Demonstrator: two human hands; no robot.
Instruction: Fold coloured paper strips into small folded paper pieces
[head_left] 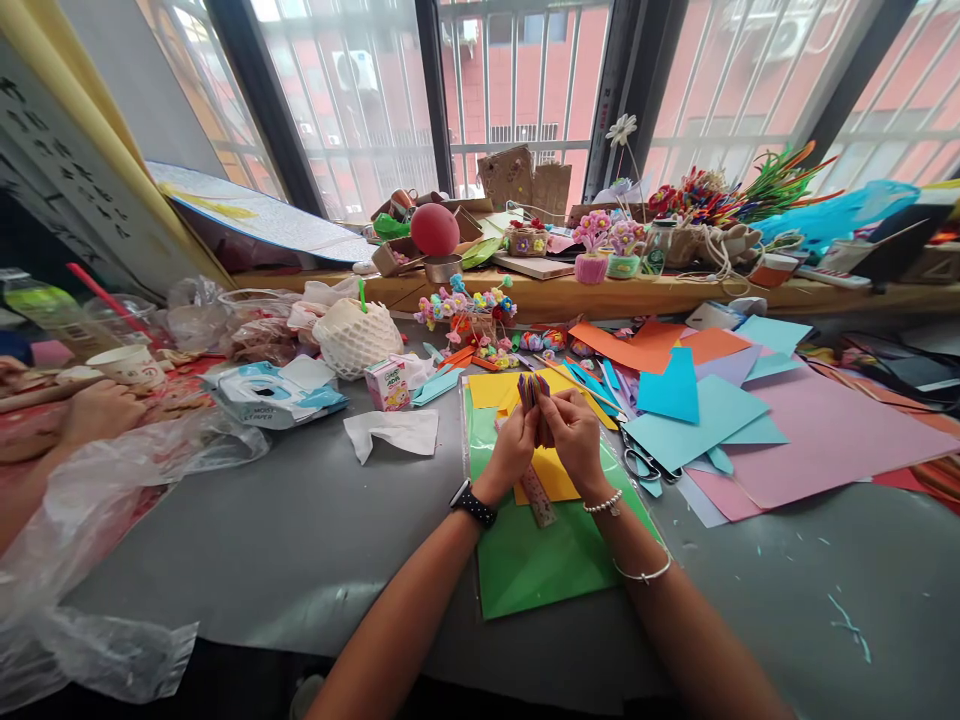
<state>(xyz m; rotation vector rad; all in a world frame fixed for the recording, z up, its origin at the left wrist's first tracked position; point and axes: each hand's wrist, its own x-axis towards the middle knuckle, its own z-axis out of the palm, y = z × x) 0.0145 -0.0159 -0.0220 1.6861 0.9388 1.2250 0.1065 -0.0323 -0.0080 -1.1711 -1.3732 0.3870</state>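
Close together over a green sheet [547,570], my left hand [514,450] and my right hand [574,435] are both closed on a small bundle of dark, multicoloured folded paper [531,388]. Its upper ends stick up between my fingertips; the rest is hidden by my fingers. Yellow paper [564,480] lies beneath my hands on the green sheet. A patterned strip that looks like a ruler [537,497] rests there too, partly covered by my left hand. Scissors [639,462] with dark handles lie just right of my right hand.
Coloured paper sheets [832,430] spread over the right side. On the left are a wet-wipe pack [274,393], a white tissue [391,432], a small pink box [387,384] and a net-wrapped fruit [358,336]. Another person's hand [105,410] is at far left. Crafts line the sill [540,285].
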